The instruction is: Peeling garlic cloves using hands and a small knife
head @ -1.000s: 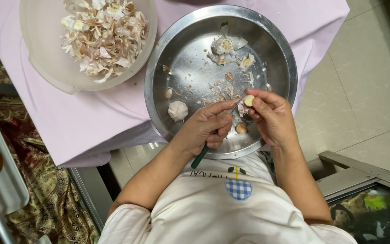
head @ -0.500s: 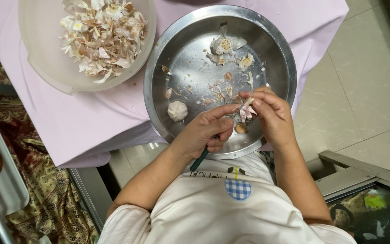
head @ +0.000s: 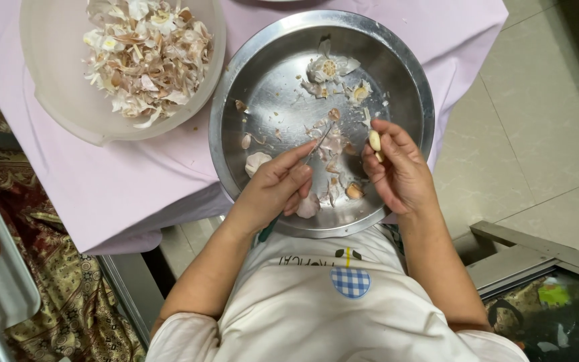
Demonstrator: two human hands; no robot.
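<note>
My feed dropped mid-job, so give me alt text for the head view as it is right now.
Over a round steel tray strewn with garlic skins, the right hand pinches a peeled garlic clove while the left hand holds a small knife. A pale bowl of peelings sits beside the tray on a pink cloth.

The person wears a white short-sleeved shirt (head: 343, 315) with a small blue-and-white checked patch (head: 350, 282) on the chest. Above the patch sit dark lettering and 2 small leaf marks. Both forearms are bare.
</note>
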